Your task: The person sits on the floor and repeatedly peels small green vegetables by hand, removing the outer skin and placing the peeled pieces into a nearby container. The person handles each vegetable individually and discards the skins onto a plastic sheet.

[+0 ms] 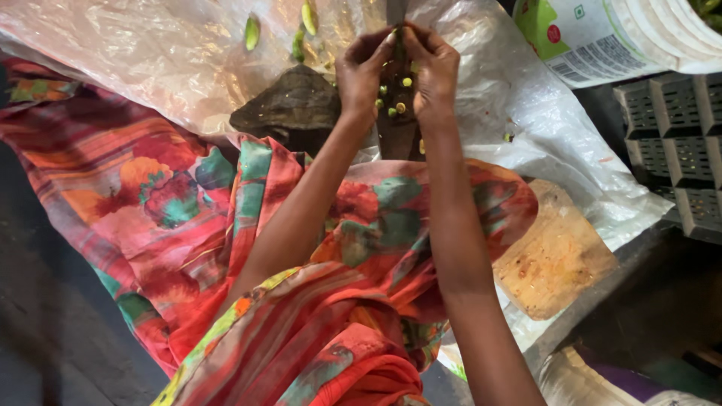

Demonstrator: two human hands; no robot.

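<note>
Both hands' grips pinch inward at the same spot: left hand [363, 71] and right hand [432, 68] meet fingertip to fingertip over an upright blade [396, 113], closed on something small and green between them; what exactly is pinched is too small to tell.

Small green pieces [396, 96], roughly 6, sit on or against the blade face just below the fingers. 1 more green bit [508, 137] lies on the plastic sheet [526, 113] to the right of the blade.

Blade stands on a dark base [293, 105] that rests on the sheet, left of the hands.

3 green pods [252, 31] lie loose on the sheet beyond the left hand, well apart from the blade.

Containers:
- White bucket [624, 34], top right, with a green label. Only a sliver of its inside shows at the frame corner, something green in it; cannot tell what.
- Dark plastic crate [673, 135], right edge, grid walls, just below the bucket. Its contents are not visible.

Tan board [556, 259] lies on the sheet's near-right edge, stained, nothing on it.

Red floral cloth [173, 195] covers the lap and spreads left under both forearms.
</note>
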